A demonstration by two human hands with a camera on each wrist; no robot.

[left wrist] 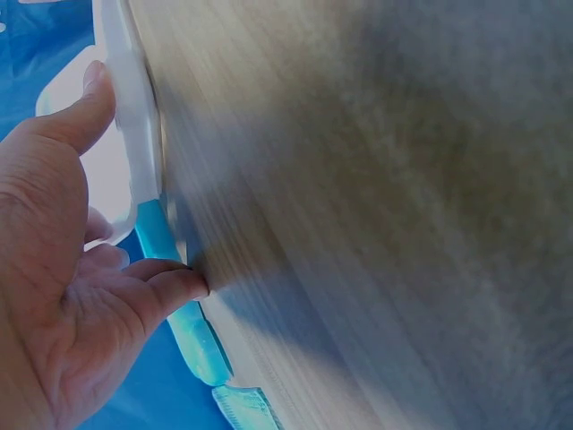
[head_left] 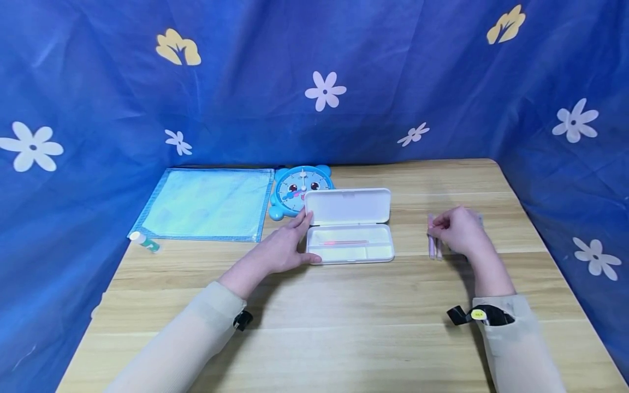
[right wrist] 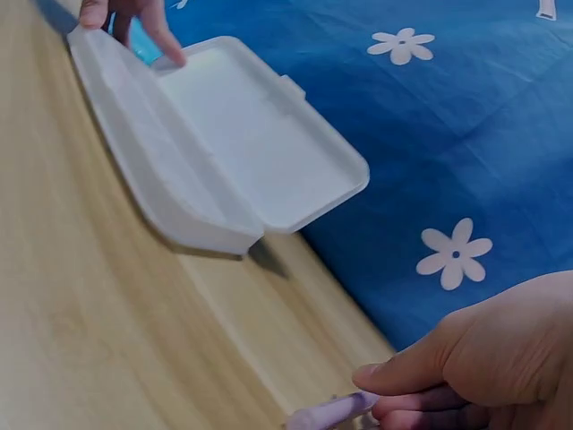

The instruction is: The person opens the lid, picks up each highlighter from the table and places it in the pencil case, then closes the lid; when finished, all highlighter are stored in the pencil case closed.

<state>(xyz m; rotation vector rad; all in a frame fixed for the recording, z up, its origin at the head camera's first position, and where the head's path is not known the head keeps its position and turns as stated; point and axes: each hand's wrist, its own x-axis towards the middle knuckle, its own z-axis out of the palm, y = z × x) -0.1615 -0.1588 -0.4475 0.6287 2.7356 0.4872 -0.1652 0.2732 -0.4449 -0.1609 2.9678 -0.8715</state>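
A white pencil case [head_left: 350, 261] stands open on the table, its lid [head_left: 348, 206] tilted up at the back. Inside lies a slim pinkish pen [head_left: 346, 242]. My left hand [head_left: 282, 248] holds the case by its left end, thumb at the front rim and fingers at the lid. To the right, my right hand [head_left: 464, 232] pinches a slim pale purple pen [right wrist: 324, 416] between thumb and fingers. Another light, slim pen [head_left: 439, 252] shows beside it, close to the table and partly hidden under the hand.
A blue cartoon clock [head_left: 287, 203] sits behind the case's left corner. Left of it lies a light-blue mesh pouch [head_left: 208, 202]. A glue stick [head_left: 144, 242] with a white cap lies near the table's left edge. Blue flowered cloth [head_left: 373, 49] hangs around the back and sides.
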